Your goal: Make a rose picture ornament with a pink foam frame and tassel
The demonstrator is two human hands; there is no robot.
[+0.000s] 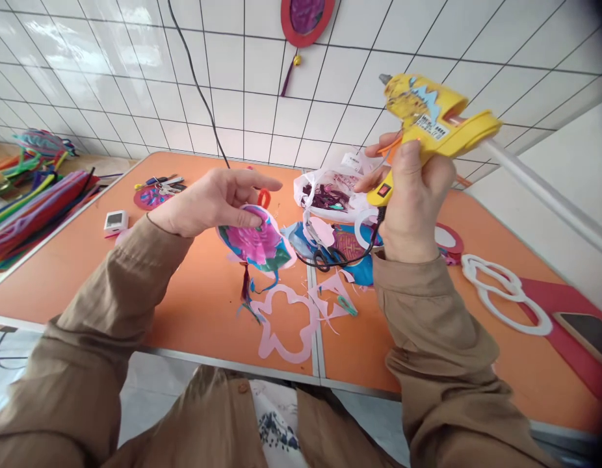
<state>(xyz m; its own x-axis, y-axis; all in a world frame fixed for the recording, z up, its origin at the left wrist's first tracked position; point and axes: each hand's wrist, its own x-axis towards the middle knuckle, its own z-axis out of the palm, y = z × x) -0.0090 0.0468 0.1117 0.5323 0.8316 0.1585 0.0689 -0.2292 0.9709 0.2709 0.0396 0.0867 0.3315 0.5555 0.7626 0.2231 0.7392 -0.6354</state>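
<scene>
In my right hand (413,188) is a yellow hot glue gun (428,120), raised above the table with its nozzle towards the upper left. A long white glue stick (530,179) sticks out of its back. My left hand (223,198) pinches the upper edge of a round flowered fabric piece (255,240) in pink, blue and green, held over the table. At that piece's top is a small red loop (264,197), and a dark tassel (245,283) hangs below it. Beneath lies a pink flower-shaped outline (294,335).
Black-handled scissors (325,257) lie on blue fabric near a plastic bag (330,195) of dark tassels. White rings (508,292) and a phone (584,331) are at right. Keys (168,187), a small white device (116,222) and colourful fuzzy sticks (42,208) are at left.
</scene>
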